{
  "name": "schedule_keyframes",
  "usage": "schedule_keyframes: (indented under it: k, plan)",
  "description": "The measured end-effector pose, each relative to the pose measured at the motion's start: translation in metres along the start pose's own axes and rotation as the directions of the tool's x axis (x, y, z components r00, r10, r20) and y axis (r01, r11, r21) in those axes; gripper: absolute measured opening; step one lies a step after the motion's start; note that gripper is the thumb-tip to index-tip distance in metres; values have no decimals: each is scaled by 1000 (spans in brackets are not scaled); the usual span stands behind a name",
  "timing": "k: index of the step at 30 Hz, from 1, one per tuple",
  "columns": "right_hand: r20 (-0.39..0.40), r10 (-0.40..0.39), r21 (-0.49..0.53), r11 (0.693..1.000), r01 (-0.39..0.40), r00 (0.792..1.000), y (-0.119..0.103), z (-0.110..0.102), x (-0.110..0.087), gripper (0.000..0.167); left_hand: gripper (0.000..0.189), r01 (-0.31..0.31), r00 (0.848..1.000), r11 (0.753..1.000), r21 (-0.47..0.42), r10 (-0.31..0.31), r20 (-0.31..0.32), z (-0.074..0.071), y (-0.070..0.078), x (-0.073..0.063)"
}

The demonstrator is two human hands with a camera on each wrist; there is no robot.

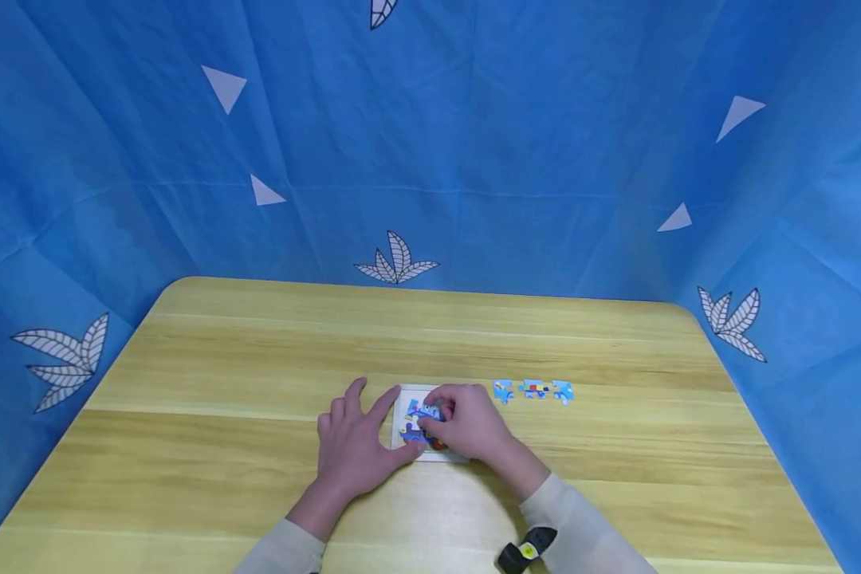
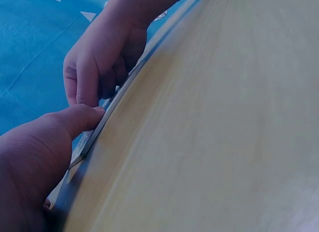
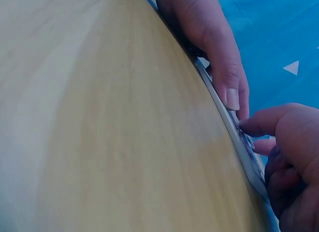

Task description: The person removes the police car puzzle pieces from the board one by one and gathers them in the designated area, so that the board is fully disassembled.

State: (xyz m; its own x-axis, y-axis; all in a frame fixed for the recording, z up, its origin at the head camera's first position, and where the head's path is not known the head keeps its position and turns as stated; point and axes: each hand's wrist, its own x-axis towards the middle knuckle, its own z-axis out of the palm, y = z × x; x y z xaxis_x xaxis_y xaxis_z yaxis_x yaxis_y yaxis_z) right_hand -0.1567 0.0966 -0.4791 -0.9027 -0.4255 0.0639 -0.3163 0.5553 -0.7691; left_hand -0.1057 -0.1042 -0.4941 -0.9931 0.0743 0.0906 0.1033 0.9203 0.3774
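A white-rimmed puzzle tray [image 1: 441,458] lies on the table, with colourful jigsaw pieces [image 1: 412,435] filling part of it. My left hand [image 1: 355,446] is spread at its left side, thumb on the near rim and index finger by the far left corner. Over the right part of the tray, my right hand [image 1: 469,422] pinches a puzzle piece between thumb and curled fingers, which mostly hide it. The left wrist view has my left thumb [image 2: 82,118] on the tray edge. In the right wrist view, the right hand's fingertips [image 3: 249,124] are right at the puzzle surface.
Several loose blue puzzle pieces [image 1: 534,389] lie in a row to the right of the tray. The wooden table [image 1: 222,470] has rounded far corners. Behind it hangs a blue cloth [image 1: 545,119] with white triangles and leaves. A black band [image 1: 527,550] sits around the right sleeve.
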Motion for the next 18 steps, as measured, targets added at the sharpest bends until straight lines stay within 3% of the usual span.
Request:
schedule_keyframes:
  k: [8, 15, 18]
  plan:
    - [-18, -57, 12, 998, 57, 998, 7, -5, -4, 11, 94, 7, 1000, 1000, 1, -7, 0, -1, 0, 0]
    - [-9, -6, 79, 997, 7, 1000, 8, -13, -7, 13, 94, 1, 1000, 1000, 6, -1, 0, 1, 0, 0]
    - [-2, 18, 58, 998, -18, 1000, 8, -13, -7, 18, 94, -2, 1000, 1000, 2, 2, -4, 1, 0, 0]
